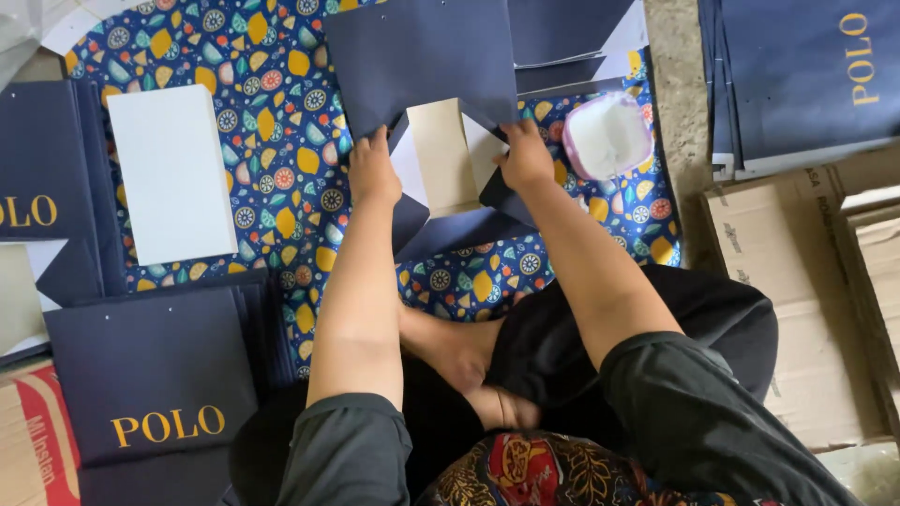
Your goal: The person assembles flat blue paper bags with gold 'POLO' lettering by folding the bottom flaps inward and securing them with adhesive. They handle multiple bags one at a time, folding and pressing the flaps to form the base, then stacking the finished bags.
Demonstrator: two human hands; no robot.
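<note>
Both hands pressing navy paper bag flaps, left hand, right hand flat

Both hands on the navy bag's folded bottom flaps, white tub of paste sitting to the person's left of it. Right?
Not quite. The head view shows the white tub on the person's right of the navy bag, beside the right hand. The left hand and right hand do both press the folded bottom flaps.

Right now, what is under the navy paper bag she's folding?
Under the navy paper bag lies a patterned cloth with lemons. What the cloth covers cannot be seen.
</note>
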